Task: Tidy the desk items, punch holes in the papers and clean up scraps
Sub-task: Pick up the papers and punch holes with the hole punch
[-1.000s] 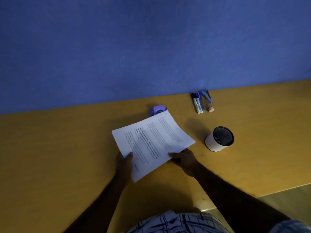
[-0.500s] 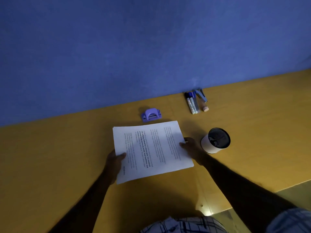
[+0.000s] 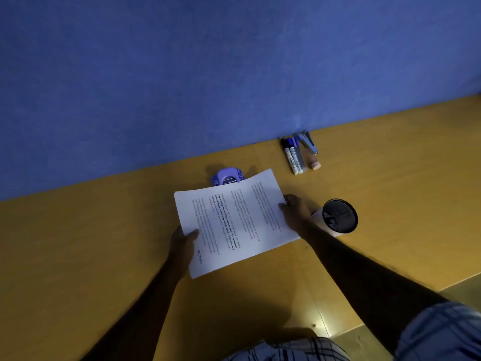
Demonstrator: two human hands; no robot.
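Observation:
A stack of white printed papers [image 3: 234, 220] is held over the yellow desk [image 3: 78, 243]. My left hand [image 3: 182, 243] grips its left edge with the thumb on top. My right hand [image 3: 295, 212] grips its right edge. The far edge of the papers touches or overlaps the front of a purple hole punch [image 3: 227, 176], which sits by the blue wall. The punch's lower part is hidden behind the paper.
Two markers [image 3: 294, 157], a stapler [image 3: 308, 144] and a small cork-coloured item [image 3: 315, 164] lie by the blue wall [image 3: 208, 74]. A white cup with a dark mesh inside [image 3: 338, 217] stands right of my right hand. The desk edge runs at lower right.
The papers have turned and moved forward until their far edge reaches the hole punch. My right hand shifted from the near corner to the right edge.

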